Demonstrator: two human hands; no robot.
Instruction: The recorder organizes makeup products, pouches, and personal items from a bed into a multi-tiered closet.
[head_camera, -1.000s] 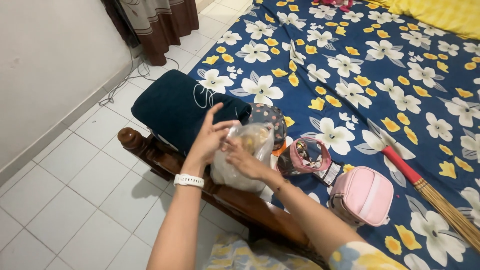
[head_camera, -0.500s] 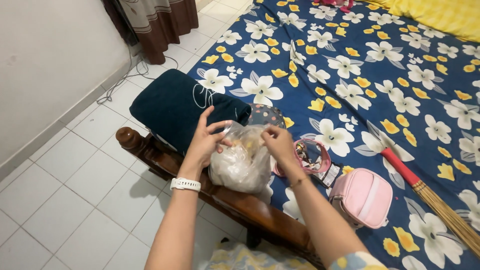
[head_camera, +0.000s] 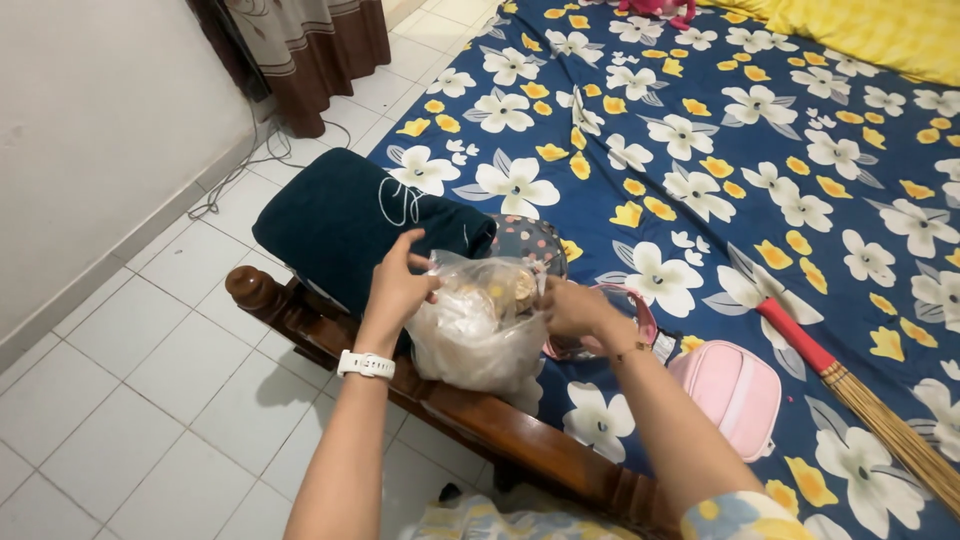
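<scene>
Left hand (head_camera: 397, 285), right hand (head_camera: 570, 305): grips closed

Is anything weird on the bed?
Yes: a broom with a red handle lies across the flowered bedsheet, an odd spot for a floor tool. Nothing looks spilled; both hands hold the clear plastic bag at the bed's edge.

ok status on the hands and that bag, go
Left hand and right hand each grip a side of the clear plastic bag, mouth pulled open. Bag sits on the bed edge by the wooden frame. Nothing in the way.

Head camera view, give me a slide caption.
Both hands, left hand and right hand, grip a clear plastic bag on a flowered bed.
</scene>
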